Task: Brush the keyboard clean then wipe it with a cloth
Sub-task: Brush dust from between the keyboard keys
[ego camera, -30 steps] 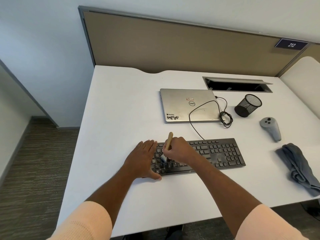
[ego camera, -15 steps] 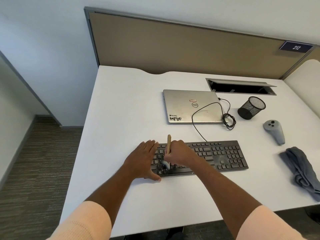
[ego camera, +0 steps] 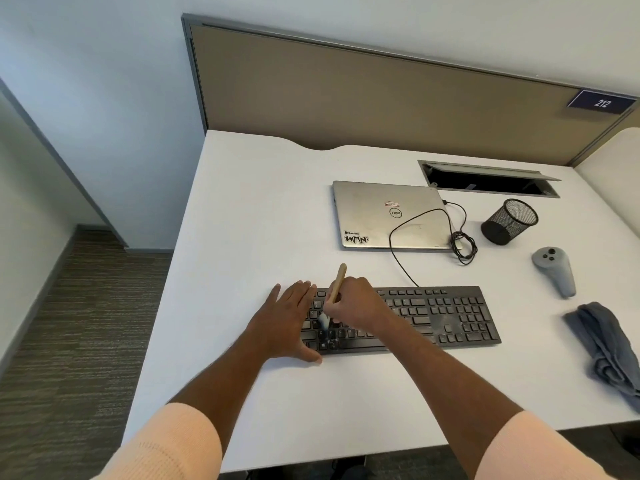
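Observation:
A black keyboard point(ego camera: 440, 317) lies across the near middle of the white desk point(ego camera: 256, 209). My left hand point(ego camera: 285, 323) lies flat with straight fingers on the keyboard's left end. My right hand point(ego camera: 353, 303) grips a small brush with a wooden handle point(ego camera: 338, 281) that sticks up and away from me. Its pale bristles point(ego camera: 325, 320) touch the left keys. A crumpled grey-blue cloth point(ego camera: 609, 348) lies at the desk's right edge, apart from both hands.
A shut silver laptop point(ego camera: 384, 216) lies behind the keyboard, with a black cable point(ego camera: 457, 237) coiled at its right. A black mesh pen cup point(ego camera: 509, 221), a grey controller point(ego camera: 554, 270) and an open cable hatch point(ego camera: 485, 180) are at the right. A tan partition point(ego camera: 346, 88) backs the desk.
The brush bristles have swept a little along the left keys, down and then back up. My left hand has stayed on the keyboard's left end. The camera view has shifted slightly.

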Demonstrator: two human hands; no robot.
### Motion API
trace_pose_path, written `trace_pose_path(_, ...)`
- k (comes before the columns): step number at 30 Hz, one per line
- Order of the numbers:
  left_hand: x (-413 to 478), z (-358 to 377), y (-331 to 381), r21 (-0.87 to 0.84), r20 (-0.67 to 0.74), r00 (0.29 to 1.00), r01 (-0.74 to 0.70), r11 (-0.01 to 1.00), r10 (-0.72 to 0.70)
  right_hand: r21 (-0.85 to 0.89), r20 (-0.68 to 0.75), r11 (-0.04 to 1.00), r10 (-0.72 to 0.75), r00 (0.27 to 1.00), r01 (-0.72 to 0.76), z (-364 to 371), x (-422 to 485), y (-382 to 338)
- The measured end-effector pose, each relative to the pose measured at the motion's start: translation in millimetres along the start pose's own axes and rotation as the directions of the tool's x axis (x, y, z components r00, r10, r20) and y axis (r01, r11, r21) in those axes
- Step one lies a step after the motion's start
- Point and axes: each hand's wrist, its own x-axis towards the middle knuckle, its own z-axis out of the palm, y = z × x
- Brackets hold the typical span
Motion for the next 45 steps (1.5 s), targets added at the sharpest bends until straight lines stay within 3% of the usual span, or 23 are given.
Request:
trace_pose_path(2,-0.3,0.3,-0.2,-0.003,-0.001,1.000,-0.002,1.000,0.002,-0.015,-0.016,1.000,-0.020,1.000,0.020,0.4,0.4,0.5)
trace_pose_path(7,-0.6,2.4,-2.6,-0.021,-0.023,1.000,-0.003,1.000,0.002,-0.040,0.102,0.999,0.003,0.995,0.001,2.6,-1.6,2.6)
trace_pose_path(11,0.3,3.7,-5.5,-0.040,-0.025,1.000,-0.014,0.999,0.013,0.082,-0.010,0.996,-0.035,0.999,0.035,1.7,1.3,-4.8)
trace_pose_path(16,-0.7,2.9,-5.5,-0.046,-0.007,1.000,-0.004,0.999,0.004,-0.033,0.141,0.999,-0.028,0.990,0.032,10.7,2.3,-3.5)
trace_pose_path(21,-1.8,3.2,-5.9,-0.063,-0.011,1.000,0.003,0.998,-0.004,0.010,0.034,0.997,-0.071,0.997,0.071,7.7,2.8,-8.3)
trace_pose_path(26,-3.4,2.5,-5.3,-0.067,-0.003,1.000,0.012,0.998,-0.013,-0.079,0.134,0.989,-0.117,0.984,0.128,5.1,2.6,-5.0)
trace_pose_path(29,-6.0,3.6,-8.5,-0.101,-0.012,1.000,0.028,0.994,-0.029,-0.013,0.047,0.988,-0.155,0.987,0.156,-1.4,6.1,-2.1)
trace_pose_path(36,-17.0,2.7,-21.6,-0.142,-0.006,0.999,0.045,0.989,-0.047,0.092,0.109,0.954,-0.295,0.949,0.286,10.5,4.6,-9.1)
trace_pose_path(42,-16.9,5.0,-24.0,-0.157,-0.005,0.999,0.038,0.987,-0.039,0.140,0.013,0.941,-0.314,0.949,0.310,16.6,10.4,-15.4)
trace_pose_path(45,-17.3,5.7,-24.8,-0.149,-0.003,0.999,0.038,0.988,-0.039,0.116,0.080,0.944,-0.317,0.945,0.307,17.6,10.4,-15.2)
